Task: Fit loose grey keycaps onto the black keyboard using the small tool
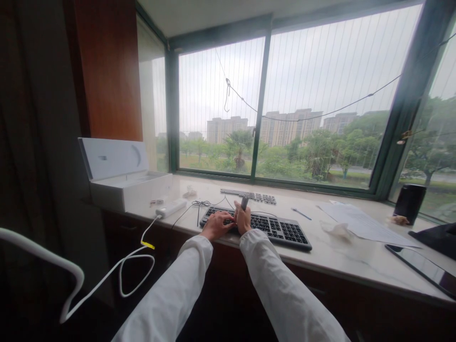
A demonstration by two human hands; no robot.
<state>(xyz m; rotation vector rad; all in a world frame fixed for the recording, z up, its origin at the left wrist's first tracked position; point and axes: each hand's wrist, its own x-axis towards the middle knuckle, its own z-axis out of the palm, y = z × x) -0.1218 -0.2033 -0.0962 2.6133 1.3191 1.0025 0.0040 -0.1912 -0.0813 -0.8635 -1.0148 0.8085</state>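
The right hand grips a dark upright tool; the left hand, its grip unclear, bends close beside it over the keyboard on the table. This looks like close work at the keys, next calling for a steady keyboard and controlled tool.

Seemingly a room at home: wooden panel, marbled counter, windows.

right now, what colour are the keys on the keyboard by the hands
The keys look black; they show best in the head view.
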